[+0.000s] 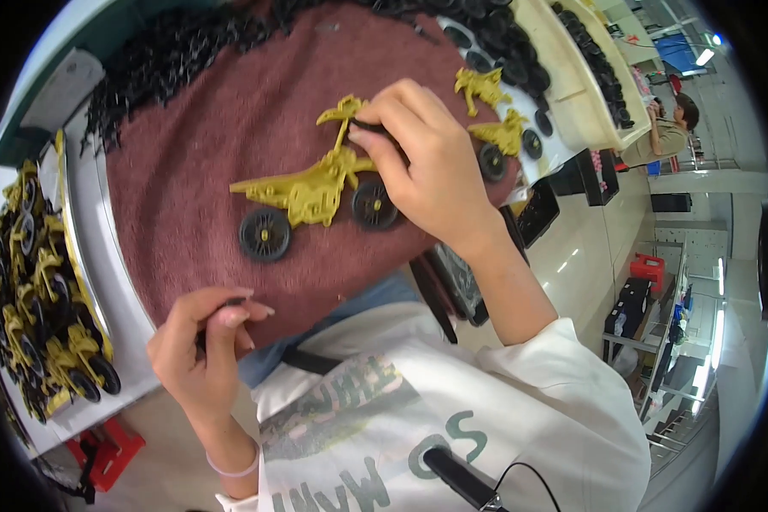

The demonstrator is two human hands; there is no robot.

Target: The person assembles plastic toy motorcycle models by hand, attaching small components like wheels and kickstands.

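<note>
My right hand (437, 162) pinched slim black piece (372, 129) at far right end of yellow plastic toy motorcycle (309, 194). My left hand (177, 354), nearer, gripped small dark piece (234, 301) over maroon cloth (205, 162).

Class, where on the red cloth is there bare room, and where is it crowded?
Bare red cloth lies between the black pile and yellow motorbike, and between motorbike and left hand. Crowded: top edge, and upper right around yellow pieces.

A pale, glossy floor (584, 273) catches reflections on the right. Beyond it, a storage rack (630, 340) stands near a whitish wall (704, 224), with bright tube lights (718, 327). A red stool (119, 452) sits lower left.
</note>
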